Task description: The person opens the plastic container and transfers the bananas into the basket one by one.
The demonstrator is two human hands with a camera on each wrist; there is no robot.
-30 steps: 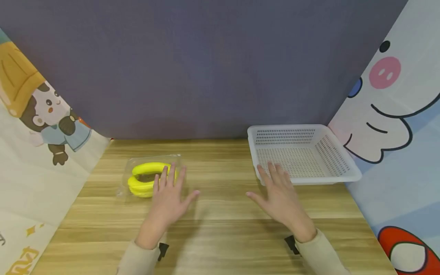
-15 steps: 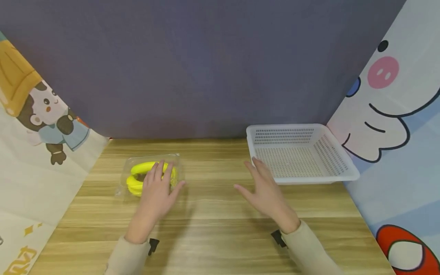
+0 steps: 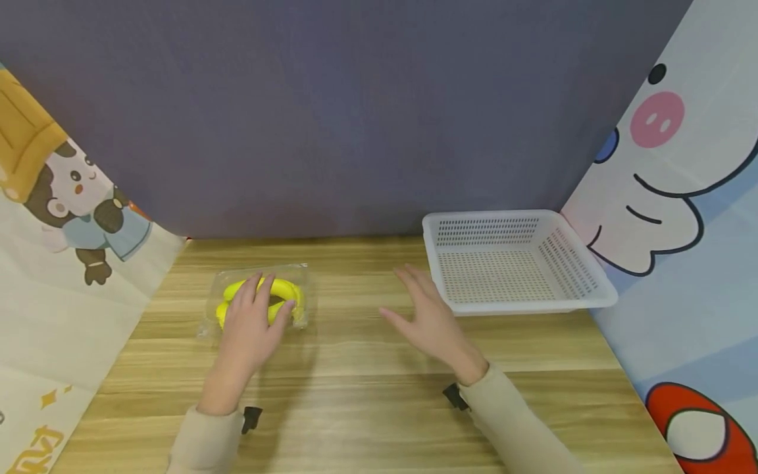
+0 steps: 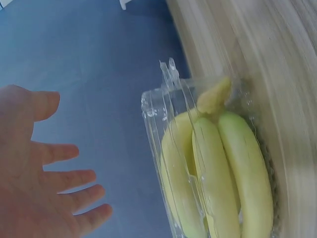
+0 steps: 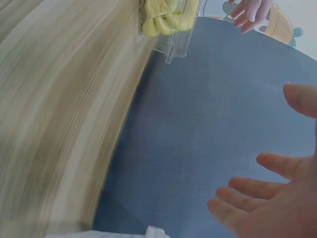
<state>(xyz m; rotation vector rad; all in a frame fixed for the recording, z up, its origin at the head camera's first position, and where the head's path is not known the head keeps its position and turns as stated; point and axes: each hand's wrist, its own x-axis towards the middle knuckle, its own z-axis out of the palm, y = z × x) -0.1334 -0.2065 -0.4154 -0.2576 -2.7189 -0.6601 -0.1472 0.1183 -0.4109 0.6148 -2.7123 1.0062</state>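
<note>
A clear plastic clamshell box (image 4: 153, 106) with a bunch of yellow bananas (image 4: 213, 168) inside lies on the left of the table. My left hand (image 3: 249, 327) hovers over the box in the head view, fingers spread and hiding part of the fruit. The left wrist view shows a gap between those fingers and the box. My right hand (image 3: 431, 327) is in the air left of the white basket (image 3: 503, 307), its fingers spread and holding nothing. In the right wrist view the bananas (image 5: 168, 20) appear at the top, beyond my right hand (image 5: 277, 193).
The white perforated basket stands at the back right of the wood-grain table (image 3: 355, 395). A dark grey panel (image 3: 331, 118) rises behind the table. Cartoon-printed sheets (image 3: 112, 296) flank both sides.
Both hands have moved left. The left hand has come further over the boxed bananas, and the right hand has left the basket's near corner. Box and basket stay in place.
</note>
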